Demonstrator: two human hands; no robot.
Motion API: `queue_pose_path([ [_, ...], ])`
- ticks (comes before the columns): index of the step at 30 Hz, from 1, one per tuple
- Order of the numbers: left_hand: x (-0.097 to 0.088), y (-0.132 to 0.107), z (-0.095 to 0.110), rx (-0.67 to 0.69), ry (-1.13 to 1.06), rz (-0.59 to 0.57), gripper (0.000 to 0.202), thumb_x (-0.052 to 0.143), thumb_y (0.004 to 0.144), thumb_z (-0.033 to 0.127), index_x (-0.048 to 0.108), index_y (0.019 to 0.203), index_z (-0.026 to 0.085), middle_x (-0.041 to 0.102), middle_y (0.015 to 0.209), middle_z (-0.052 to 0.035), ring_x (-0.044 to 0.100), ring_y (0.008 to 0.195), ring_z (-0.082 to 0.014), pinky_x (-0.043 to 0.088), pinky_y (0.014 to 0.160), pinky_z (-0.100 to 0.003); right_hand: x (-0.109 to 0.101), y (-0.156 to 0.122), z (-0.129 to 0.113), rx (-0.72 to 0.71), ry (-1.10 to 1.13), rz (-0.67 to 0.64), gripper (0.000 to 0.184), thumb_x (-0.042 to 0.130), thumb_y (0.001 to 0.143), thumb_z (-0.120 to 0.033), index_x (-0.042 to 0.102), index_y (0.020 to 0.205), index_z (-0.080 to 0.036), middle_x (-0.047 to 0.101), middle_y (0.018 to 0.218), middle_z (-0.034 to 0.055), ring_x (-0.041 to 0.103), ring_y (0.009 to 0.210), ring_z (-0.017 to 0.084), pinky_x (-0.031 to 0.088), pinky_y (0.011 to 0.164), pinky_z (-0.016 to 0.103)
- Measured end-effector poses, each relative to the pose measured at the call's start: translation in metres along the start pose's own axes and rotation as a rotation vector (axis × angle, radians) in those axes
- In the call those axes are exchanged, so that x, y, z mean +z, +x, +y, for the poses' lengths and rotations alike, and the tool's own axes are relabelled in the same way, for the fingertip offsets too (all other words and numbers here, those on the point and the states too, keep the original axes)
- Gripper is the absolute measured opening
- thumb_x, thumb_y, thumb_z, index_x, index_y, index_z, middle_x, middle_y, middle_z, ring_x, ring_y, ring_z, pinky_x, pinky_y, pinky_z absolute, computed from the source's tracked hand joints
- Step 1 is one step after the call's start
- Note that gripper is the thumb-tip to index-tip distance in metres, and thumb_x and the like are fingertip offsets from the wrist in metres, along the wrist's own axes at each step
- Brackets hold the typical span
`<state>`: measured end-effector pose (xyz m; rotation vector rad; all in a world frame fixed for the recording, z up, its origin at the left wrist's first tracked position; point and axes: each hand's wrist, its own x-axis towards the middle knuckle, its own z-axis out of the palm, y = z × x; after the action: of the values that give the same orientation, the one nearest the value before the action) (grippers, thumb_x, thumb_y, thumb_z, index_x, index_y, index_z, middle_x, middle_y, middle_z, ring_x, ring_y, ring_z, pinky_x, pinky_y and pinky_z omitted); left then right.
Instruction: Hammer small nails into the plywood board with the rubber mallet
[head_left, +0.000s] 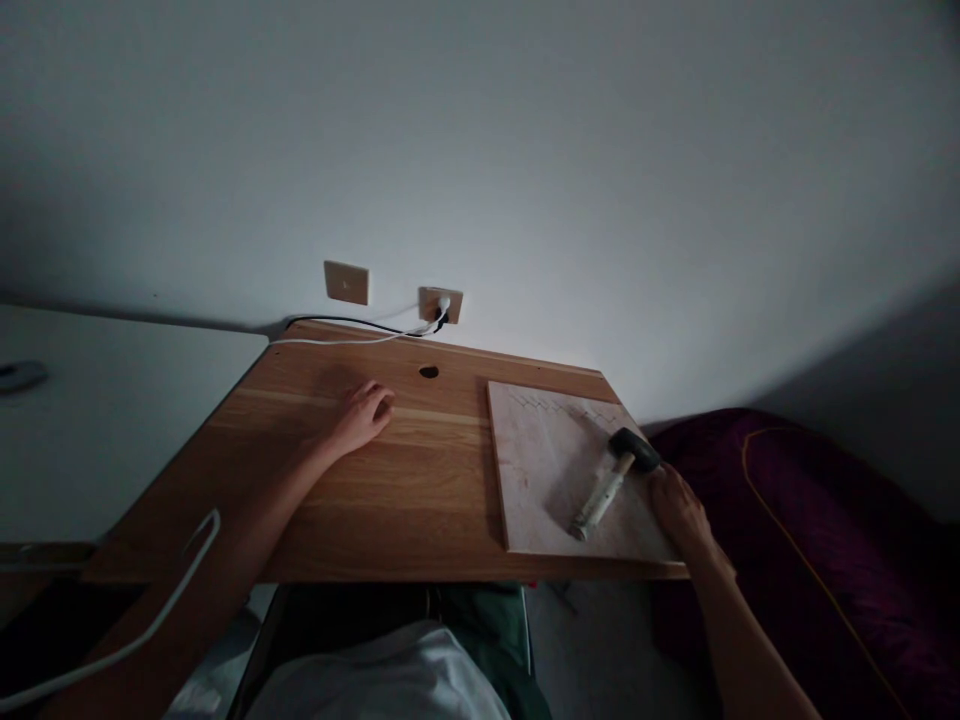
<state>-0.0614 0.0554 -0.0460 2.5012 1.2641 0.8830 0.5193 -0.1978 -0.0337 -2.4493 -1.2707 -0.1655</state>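
My left hand [364, 416] rests on the wooden desk [420, 490], its fingers curled in loosely with nothing in them that I can see. At the right end of the desk lies a pale, flat square board [540, 480] with a zigzag line marked along its far side. On top of it is a mallet [604, 495] with a black head and a worn, whitish handle, lying at a slant. My right hand [679, 508] is closed around the board's right edge, close beside the mallet head; its fingertips are partly hidden.
White and black cables run along the desk's back to a wall socket [441, 305], left of which is another wall plate [346, 283]. A round hole [428, 372] pierces the desk. A white surface [127, 420] adjoins on the left; purple fabric [780, 540] bulges at right.
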Motion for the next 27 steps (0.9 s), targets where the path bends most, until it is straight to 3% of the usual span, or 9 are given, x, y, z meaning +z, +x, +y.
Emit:
queue_pose_path([
  [4,0.001,0.002,0.0,-0.022,-0.037,0.021,0.014,0.062,0.097,0.027,0.067,0.109,0.022,0.067,0.112,-0.0087,0.068,0.107,-0.0266,0.054,0.102,-0.044,0.0,-0.003,-0.001,-0.083,0.023,0.009,0.063,0.035,0.099,-0.043,0.058,0.149,-0.013,0.071,0.14,0.0251,0.07,0.128,0.041,0.058,0.105,0.057],
  [8,0.001,0.003,0.0,-0.042,-0.041,0.058,0.016,0.062,0.098,0.03,0.067,0.111,0.022,0.067,0.112,-0.0092,0.068,0.109,-0.0279,0.054,0.103,-0.045,0.002,-0.014,-0.014,-0.166,0.052,0.026,0.066,0.036,0.101,-0.049,0.057,0.15,-0.011,0.073,0.136,0.0264,0.073,0.123,0.043,0.061,0.1,0.059],
  [11,-0.002,0.005,0.005,-0.053,-0.043,0.106,0.019,0.057,0.102,0.035,0.067,0.113,0.022,0.069,0.113,-0.0103,0.067,0.113,-0.0296,0.053,0.106,-0.046,0.015,-0.03,-0.035,-0.235,0.086,0.046,0.065,0.032,0.106,-0.052,0.055,0.152,-0.012,0.076,0.128,0.0253,0.077,0.116,0.042,0.063,0.094,0.06],
  [14,-0.008,0.005,0.014,-0.018,-0.078,0.155,0.025,0.053,0.105,0.04,0.067,0.114,0.022,0.07,0.116,-0.0108,0.067,0.117,-0.0296,0.053,0.108,-0.046,0.032,-0.053,-0.06,-0.361,0.138,0.071,0.061,0.036,0.108,-0.054,0.054,0.152,-0.016,0.074,0.136,0.0232,0.071,0.129,0.041,0.058,0.106,0.064],
  [17,-0.014,0.004,0.022,0.056,-0.126,0.138,0.027,0.052,0.106,0.042,0.067,0.117,0.022,0.071,0.12,-0.0107,0.067,0.12,-0.0289,0.053,0.111,-0.046,0.039,-0.071,-0.085,-0.497,0.193,0.068,0.047,0.046,0.108,-0.05,0.063,0.143,-0.024,0.072,0.142,0.0178,0.068,0.135,0.038,0.056,0.112,0.063],
  [19,-0.016,0.003,0.023,0.082,-0.147,0.101,0.028,0.053,0.106,0.041,0.067,0.121,0.022,0.072,0.126,-0.011,0.068,0.124,-0.0281,0.053,0.114,-0.046,0.035,-0.075,-0.104,-0.626,0.249,0.005,0.042,0.047,0.108,-0.043,0.066,0.141,-0.024,0.072,0.143,0.0178,0.069,0.135,0.038,0.056,0.111,0.063],
  [21,-0.017,0.002,0.017,0.073,-0.149,0.064,0.032,0.055,0.104,0.04,0.065,0.128,0.021,0.071,0.135,-0.0122,0.067,0.129,-0.0285,0.052,0.117,-0.047,0.027,-0.069,-0.127,-0.585,0.31,-0.058,0.042,0.051,0.106,-0.041,0.064,0.143,-0.026,0.076,0.137,0.015,0.073,0.128,0.036,0.06,0.105,0.06],
  [24,-0.017,0.0,0.004,0.024,-0.114,0.004,0.038,0.059,0.101,0.034,0.063,0.136,0.021,0.069,0.144,-0.0128,0.065,0.136,-0.0294,0.05,0.121,-0.049,0.018,-0.043,-0.166,-0.542,0.405,-0.054,0.039,0.05,0.103,-0.038,0.07,0.132,-0.022,0.078,0.127,0.0177,0.076,0.117,0.036,0.063,0.099,0.058],
  [27,-0.017,-0.001,-0.005,-0.024,-0.078,-0.035,0.041,0.061,0.098,0.029,0.064,0.138,0.023,0.072,0.14,-0.0112,0.068,0.133,-0.0288,0.052,0.12,-0.048,0.022,-0.01,-0.208,-0.558,0.47,-0.089,0.037,0.049,0.104,-0.039,0.073,0.126,-0.021,0.079,0.121,0.0154,0.079,0.104,0.027,0.066,0.086,0.043],
])
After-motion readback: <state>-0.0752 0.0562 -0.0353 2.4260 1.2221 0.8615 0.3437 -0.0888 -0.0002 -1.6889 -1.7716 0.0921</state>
